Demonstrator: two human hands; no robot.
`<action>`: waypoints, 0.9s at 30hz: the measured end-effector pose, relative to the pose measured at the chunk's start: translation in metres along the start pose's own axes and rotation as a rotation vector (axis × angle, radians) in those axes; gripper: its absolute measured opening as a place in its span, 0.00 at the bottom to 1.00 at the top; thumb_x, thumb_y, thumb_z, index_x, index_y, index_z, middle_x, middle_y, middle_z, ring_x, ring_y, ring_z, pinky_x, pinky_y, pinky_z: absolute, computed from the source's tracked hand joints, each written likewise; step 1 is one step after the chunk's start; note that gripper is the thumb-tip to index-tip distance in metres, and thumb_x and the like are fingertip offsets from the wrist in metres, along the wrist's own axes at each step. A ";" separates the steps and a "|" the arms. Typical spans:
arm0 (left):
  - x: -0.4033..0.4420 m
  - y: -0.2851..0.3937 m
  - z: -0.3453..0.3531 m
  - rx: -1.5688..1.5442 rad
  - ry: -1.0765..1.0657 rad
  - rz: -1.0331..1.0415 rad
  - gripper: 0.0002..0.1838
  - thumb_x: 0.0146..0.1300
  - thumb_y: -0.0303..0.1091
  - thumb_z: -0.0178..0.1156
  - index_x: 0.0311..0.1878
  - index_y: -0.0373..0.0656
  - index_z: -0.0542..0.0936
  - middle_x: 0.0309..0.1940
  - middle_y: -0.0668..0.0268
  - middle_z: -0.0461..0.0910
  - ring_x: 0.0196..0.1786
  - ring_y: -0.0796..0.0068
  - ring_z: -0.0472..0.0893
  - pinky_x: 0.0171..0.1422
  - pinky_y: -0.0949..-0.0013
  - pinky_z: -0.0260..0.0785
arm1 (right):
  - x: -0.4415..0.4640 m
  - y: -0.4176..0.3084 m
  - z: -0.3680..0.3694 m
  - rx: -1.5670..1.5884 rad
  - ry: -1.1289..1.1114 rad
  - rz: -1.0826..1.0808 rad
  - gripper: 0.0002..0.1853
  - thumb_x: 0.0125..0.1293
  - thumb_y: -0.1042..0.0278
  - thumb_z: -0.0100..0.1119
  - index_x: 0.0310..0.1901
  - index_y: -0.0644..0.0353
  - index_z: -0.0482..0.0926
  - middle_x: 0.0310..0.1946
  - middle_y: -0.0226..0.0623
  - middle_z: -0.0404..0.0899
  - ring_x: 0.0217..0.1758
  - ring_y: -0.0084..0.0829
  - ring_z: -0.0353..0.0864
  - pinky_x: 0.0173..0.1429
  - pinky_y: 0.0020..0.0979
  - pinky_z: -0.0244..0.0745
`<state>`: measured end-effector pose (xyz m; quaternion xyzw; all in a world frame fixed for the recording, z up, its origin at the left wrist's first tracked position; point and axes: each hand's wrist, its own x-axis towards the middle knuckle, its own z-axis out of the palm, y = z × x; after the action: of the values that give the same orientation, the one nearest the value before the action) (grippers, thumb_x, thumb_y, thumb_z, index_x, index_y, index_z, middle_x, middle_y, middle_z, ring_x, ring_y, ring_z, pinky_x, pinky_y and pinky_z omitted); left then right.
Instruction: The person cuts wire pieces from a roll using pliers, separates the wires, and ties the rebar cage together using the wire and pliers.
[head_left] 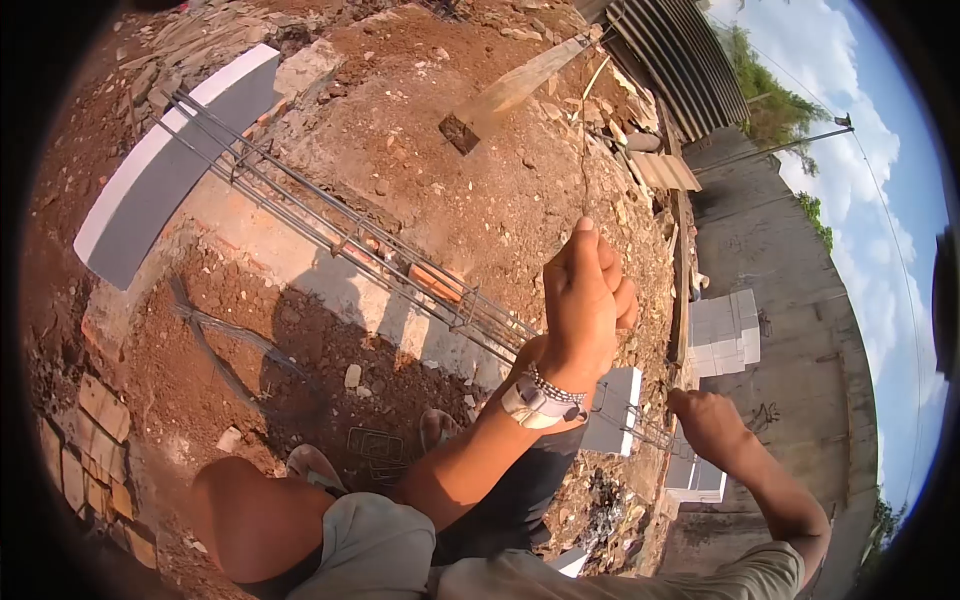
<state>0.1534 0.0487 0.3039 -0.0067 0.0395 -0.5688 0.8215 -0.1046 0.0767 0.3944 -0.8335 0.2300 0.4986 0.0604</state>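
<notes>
- Two bare hands raised, apart. L hand [588,290] w/ watch [540,405]: fingers curled, thumb & index pinching thin wire [584,150], which runs away from the fingertips.
- R hand [712,430]: fingers curled in; can't tell what, if anything, they pinch.
- Rebar cage [350,245]: long rods w/ cross ties, open-sided; runs from near pale-edged block [185,165] to behind L forearm. Red brick [437,282] just beside/under it.
- More rods [645,428] betw. second block [612,410] & R hand; join w/ cage hidden by L arm.
- Wire's far end hard to make out; lower R cut off by dark lens rim.
- Wire rings [375,445] on dirt near sandaled feet [315,465].
- Open dirt [400,130] betw. cage & plank [530,80]; concrete wall [770,260] bounds R side.
</notes>
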 end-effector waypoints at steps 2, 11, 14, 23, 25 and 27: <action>0.020 0.002 -0.018 0.112 0.057 0.145 0.24 0.77 0.46 0.41 0.22 0.52 0.53 0.14 0.78 0.46 0.14 0.83 0.43 0.18 0.71 0.38 | 0.011 -0.052 -0.061 0.333 -0.178 -0.241 0.12 0.75 0.66 0.44 0.48 0.65 0.71 0.29 0.46 0.80 0.31 0.41 0.84 0.30 0.36 0.78; 0.022 0.003 -0.014 0.002 0.058 0.017 0.23 0.73 0.50 0.47 0.22 0.54 0.55 0.16 0.78 0.46 0.16 0.82 0.44 0.20 0.72 0.38 | 0.002 -0.027 -0.041 0.266 0.080 -0.189 0.11 0.70 0.73 0.48 0.51 0.67 0.74 0.34 0.47 0.83 0.30 0.40 0.83 0.29 0.37 0.77; 0.040 -0.009 -0.038 0.016 0.116 -0.006 0.22 0.73 0.49 0.47 0.24 0.54 0.57 0.17 0.78 0.48 0.16 0.82 0.44 0.20 0.72 0.39 | -0.036 -0.048 -0.099 0.651 0.183 -0.493 0.11 0.69 0.74 0.48 0.50 0.66 0.74 0.34 0.47 0.82 0.32 0.38 0.82 0.31 0.36 0.76; 0.044 -0.007 -0.041 0.007 0.143 -0.044 0.21 0.74 0.47 0.46 0.23 0.54 0.56 0.16 0.77 0.46 0.17 0.81 0.44 0.21 0.73 0.42 | -0.028 -0.049 -0.080 0.700 -0.050 -0.662 0.07 0.67 0.74 0.51 0.44 0.62 0.76 0.29 0.44 0.76 0.30 0.33 0.76 0.32 0.36 0.70; 0.034 -0.014 -0.040 -0.063 0.087 -0.097 0.22 0.74 0.47 0.45 0.22 0.55 0.55 0.16 0.77 0.46 0.17 0.81 0.45 0.22 0.73 0.42 | -0.044 -0.009 -0.107 0.557 0.446 -0.308 0.06 0.67 0.73 0.51 0.43 0.62 0.76 0.28 0.44 0.75 0.28 0.33 0.74 0.31 0.37 0.69; 0.003 -0.003 -0.007 -0.028 -0.081 -0.093 0.23 0.74 0.49 0.46 0.23 0.55 0.54 0.16 0.78 0.46 0.17 0.82 0.44 0.21 0.73 0.41 | -0.013 0.070 -0.068 0.151 0.730 0.137 0.06 0.67 0.73 0.51 0.43 0.62 0.76 0.27 0.44 0.73 0.27 0.33 0.73 0.31 0.37 0.68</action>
<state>0.1511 0.0452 0.2966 -0.0429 0.0137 -0.6051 0.7949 -0.0858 -0.0042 0.4481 -0.9322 0.3277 0.1533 0.0020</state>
